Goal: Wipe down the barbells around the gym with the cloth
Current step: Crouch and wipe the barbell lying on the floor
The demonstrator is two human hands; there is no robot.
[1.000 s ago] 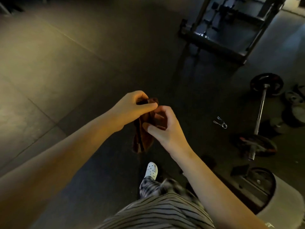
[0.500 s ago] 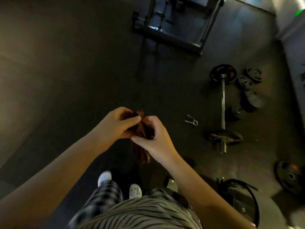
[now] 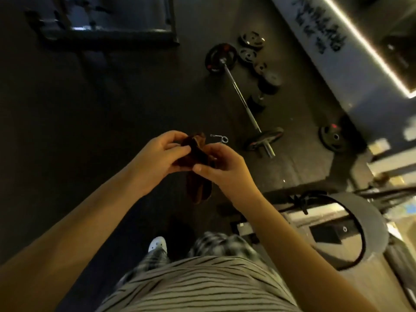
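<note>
Head view, left hand (image 3: pixel 158 154) and right hand (image 3: pixel 221 164) both pinching a bunched dark brown cloth (image 3: pixel 197 163) at waist height, steel barbell with black plates (image 3: pixel 242 99) on dark rubber floor (image 3: pixel 101 109) ahead, small metal spring collar (image 3: pixel 220 138) beside it

left hand (image 3: pixel 157 155), right hand (image 3: pixel 226 168) pinching cloth (image 3: pixel 199 188), barbell (image 3: pixel 242 97) beyond

cloth (image 3: pixel 199 188) partly hidden, wall lettering (image 3: pixel 319 32) blurred

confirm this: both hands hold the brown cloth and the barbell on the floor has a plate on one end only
Not quite: the head view shows the barbell on the floor with plates on both ends. The left hand and right hand do hold the brown cloth.
</note>
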